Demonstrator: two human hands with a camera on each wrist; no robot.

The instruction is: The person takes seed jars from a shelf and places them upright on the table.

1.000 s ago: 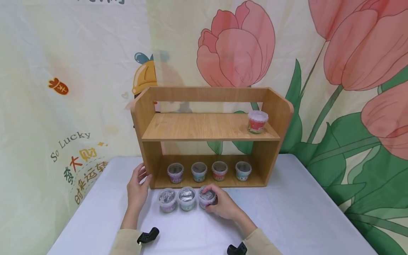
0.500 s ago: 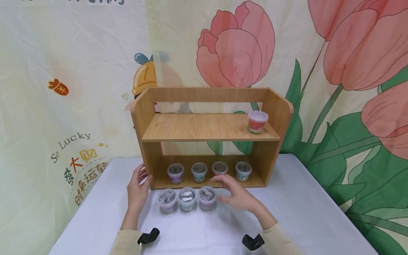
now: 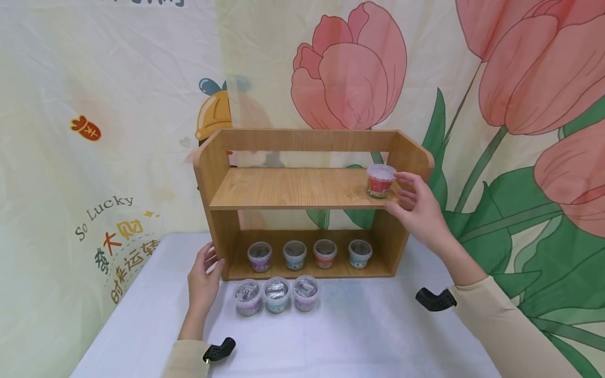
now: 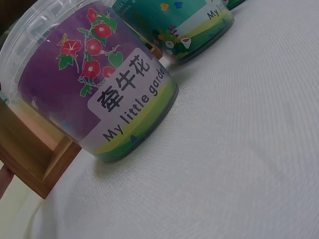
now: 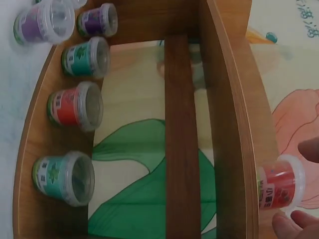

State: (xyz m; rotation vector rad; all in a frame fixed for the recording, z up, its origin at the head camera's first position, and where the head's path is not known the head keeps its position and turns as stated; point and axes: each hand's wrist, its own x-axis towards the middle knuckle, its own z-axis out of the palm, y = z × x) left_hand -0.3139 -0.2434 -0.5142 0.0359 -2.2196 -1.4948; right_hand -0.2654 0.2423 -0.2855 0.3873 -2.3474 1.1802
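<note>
Shelf (image 3: 283, 189) of wood stands on the white surface (image 3: 378, 336), with a red cup (image 3: 379, 185) upright near the right end of its upper board. The right hand (image 3: 420, 212) is partly open at that cup's right side, thumb and fingers spread apart; whether the fingertips touch the cup I cannot tell. The left hand (image 3: 203, 278) rests loosely against the shelf's left side panel, fingers slightly bent, with no cup in it. Four lidded cups (image 3: 295, 257) stand in a row on the lower board: purple, teal, red, teal. Just in front of the shelf, three more cups (image 3: 277, 300), purple, teal and purple, stand close together. Behind hangs a cloth (image 3: 151, 79) printed with pink tulips.
</note>
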